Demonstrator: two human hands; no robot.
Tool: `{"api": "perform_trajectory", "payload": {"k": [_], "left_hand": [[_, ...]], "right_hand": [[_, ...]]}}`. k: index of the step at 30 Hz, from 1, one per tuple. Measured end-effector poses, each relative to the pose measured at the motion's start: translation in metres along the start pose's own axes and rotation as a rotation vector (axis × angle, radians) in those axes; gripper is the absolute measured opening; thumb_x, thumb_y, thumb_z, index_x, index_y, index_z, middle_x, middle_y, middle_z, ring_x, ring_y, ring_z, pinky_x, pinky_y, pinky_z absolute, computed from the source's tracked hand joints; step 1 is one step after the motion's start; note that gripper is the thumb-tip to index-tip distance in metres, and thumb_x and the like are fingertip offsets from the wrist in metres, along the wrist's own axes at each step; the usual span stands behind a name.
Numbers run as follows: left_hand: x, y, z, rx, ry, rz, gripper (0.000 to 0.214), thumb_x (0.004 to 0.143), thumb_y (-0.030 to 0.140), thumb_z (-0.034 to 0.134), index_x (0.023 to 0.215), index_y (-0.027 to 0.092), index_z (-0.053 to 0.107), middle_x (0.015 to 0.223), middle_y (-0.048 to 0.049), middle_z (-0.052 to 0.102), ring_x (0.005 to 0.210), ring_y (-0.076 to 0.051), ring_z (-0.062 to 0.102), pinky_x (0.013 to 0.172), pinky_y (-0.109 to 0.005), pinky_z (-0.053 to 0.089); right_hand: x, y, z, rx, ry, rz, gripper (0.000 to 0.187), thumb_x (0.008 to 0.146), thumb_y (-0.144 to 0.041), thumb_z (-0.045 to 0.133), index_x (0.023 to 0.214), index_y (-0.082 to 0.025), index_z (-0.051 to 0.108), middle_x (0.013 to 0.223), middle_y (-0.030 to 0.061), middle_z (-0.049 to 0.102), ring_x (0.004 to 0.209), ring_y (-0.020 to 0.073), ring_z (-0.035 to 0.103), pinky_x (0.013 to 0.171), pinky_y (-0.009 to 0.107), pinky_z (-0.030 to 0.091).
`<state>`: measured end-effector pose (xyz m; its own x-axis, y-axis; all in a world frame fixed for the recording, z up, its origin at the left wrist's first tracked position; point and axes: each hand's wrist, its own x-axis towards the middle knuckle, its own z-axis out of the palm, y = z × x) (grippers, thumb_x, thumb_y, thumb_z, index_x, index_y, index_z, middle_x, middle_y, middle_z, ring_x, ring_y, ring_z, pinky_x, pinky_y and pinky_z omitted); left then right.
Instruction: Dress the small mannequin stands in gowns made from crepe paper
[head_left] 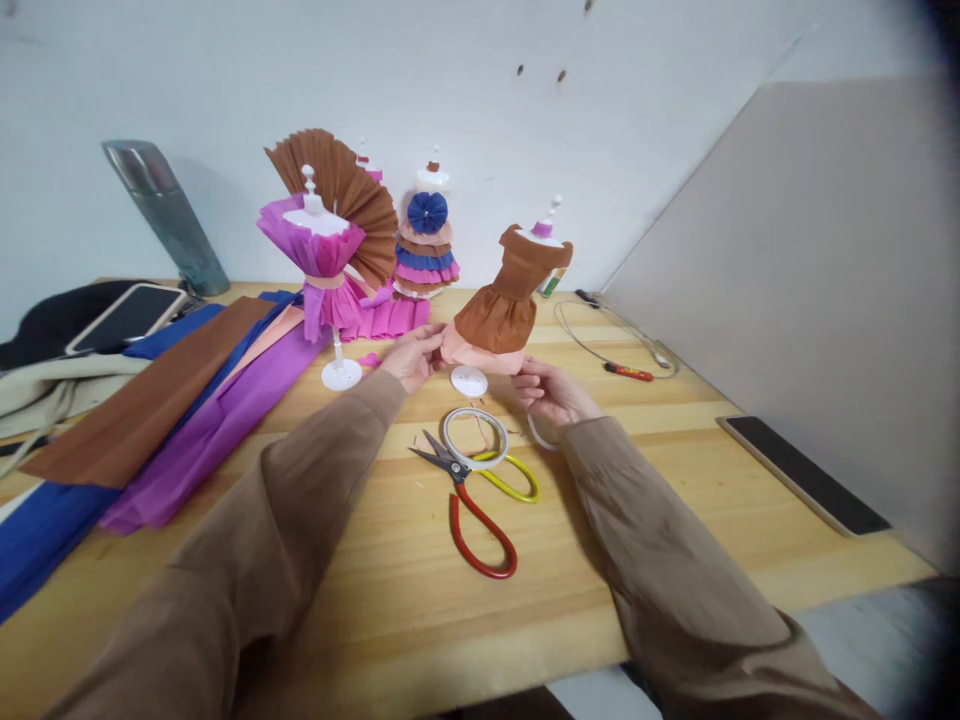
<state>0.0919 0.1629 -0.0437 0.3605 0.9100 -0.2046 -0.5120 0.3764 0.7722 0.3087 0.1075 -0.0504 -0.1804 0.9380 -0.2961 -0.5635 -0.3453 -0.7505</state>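
A small white dress-form mannequin in a brown crepe paper dress (504,305) leans to the right at the middle of the table. Round the bottom of its skirt runs a pale pink paper band (484,352). My left hand (414,357) pinches the band's left end, and my right hand (551,392) has its fingers closed at the right end. Below, the mannequin's white round base (469,381) shows. Scissors (480,510) with one red and one yellow handle lie in front, blades apart. A roll of white tape (448,440) rests over them.
Another mannequin in a purple and pink paper dress (330,270) stands left, before a pleated brown fan (322,165). Behind is one with tiered ruffles (426,250). Crepe paper strips (165,390), a phone (127,318) and a bottle (169,220) lie left. Right are a cable (630,372) and a dark-screened device (806,475).
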Motion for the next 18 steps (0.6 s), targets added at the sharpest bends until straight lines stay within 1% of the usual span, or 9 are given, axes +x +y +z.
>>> {"api": "perform_trajectory", "payload": {"k": [3, 6, 8, 11, 15, 18], "left_hand": [[0.002, 0.0, -0.001, -0.013, 0.014, -0.007, 0.021, 0.088, 0.008, 0.052, 0.105, 0.015, 0.062, 0.066, -0.0001, 0.065, 0.054, -0.009, 0.058, 0.049, -0.019, 0.042], [0.002, 0.0, -0.002, -0.017, -0.003, -0.011, 0.013, 0.09, 0.019, 0.056, 0.099, 0.014, 0.063, 0.07, -0.0028, 0.066, 0.06, -0.012, 0.061, 0.055, -0.022, 0.047], [0.002, 0.0, -0.001, -0.016, -0.028, 0.001, 0.01, 0.089, 0.016, 0.056, 0.096, 0.014, 0.063, 0.074, -0.003, 0.067, 0.065, -0.012, 0.063, 0.061, -0.023, 0.049], [0.003, -0.002, -0.001, -0.011, -0.028, 0.018, 0.019, 0.087, 0.005, 0.053, 0.1, 0.015, 0.062, 0.075, -0.0016, 0.068, 0.066, -0.011, 0.063, 0.065, -0.024, 0.05], [0.006, -0.003, -0.005, 0.017, -0.015, 0.005, 0.018, 0.086, 0.004, 0.052, 0.098, 0.013, 0.062, 0.07, -0.0019, 0.066, 0.059, -0.011, 0.061, 0.06, -0.023, 0.048], [0.008, -0.003, -0.007, 0.028, -0.011, -0.003, 0.011, 0.089, 0.011, 0.055, 0.096, 0.014, 0.062, 0.064, -0.001, 0.063, 0.052, -0.01, 0.057, 0.053, -0.021, 0.044]], "right_hand": [[-0.002, -0.001, 0.002, -0.012, -0.002, 0.005, 0.025, 0.075, 0.002, 0.053, 0.076, -0.021, 0.042, 0.058, -0.0088, 0.039, 0.038, 0.0018, 0.032, 0.031, 0.006, 0.029], [-0.003, -0.001, 0.003, -0.034, -0.005, 0.011, 0.026, 0.074, 0.002, 0.054, 0.075, -0.021, 0.042, 0.058, -0.0087, 0.038, 0.038, 0.0024, 0.031, 0.031, 0.006, 0.029], [-0.004, -0.001, 0.004, -0.05, -0.006, 0.014, 0.026, 0.074, 0.001, 0.055, 0.074, -0.021, 0.042, 0.058, -0.0086, 0.038, 0.038, 0.0025, 0.03, 0.031, 0.007, 0.029], [-0.005, 0.0, 0.005, -0.07, 0.003, 0.008, 0.026, 0.074, 0.001, 0.055, 0.074, -0.021, 0.041, 0.057, -0.0087, 0.037, 0.039, 0.0022, 0.031, 0.032, 0.006, 0.029], [-0.006, 0.002, 0.008, -0.101, 0.045, -0.016, 0.021, 0.077, -0.001, 0.054, 0.078, -0.02, 0.044, 0.055, -0.0088, 0.038, 0.039, 0.0022, 0.033, 0.032, 0.006, 0.029], [-0.007, 0.002, 0.011, -0.135, 0.075, -0.044, 0.019, 0.076, -0.003, 0.055, 0.079, -0.019, 0.046, 0.055, -0.0086, 0.038, 0.039, 0.0019, 0.033, 0.032, 0.007, 0.027]]}}
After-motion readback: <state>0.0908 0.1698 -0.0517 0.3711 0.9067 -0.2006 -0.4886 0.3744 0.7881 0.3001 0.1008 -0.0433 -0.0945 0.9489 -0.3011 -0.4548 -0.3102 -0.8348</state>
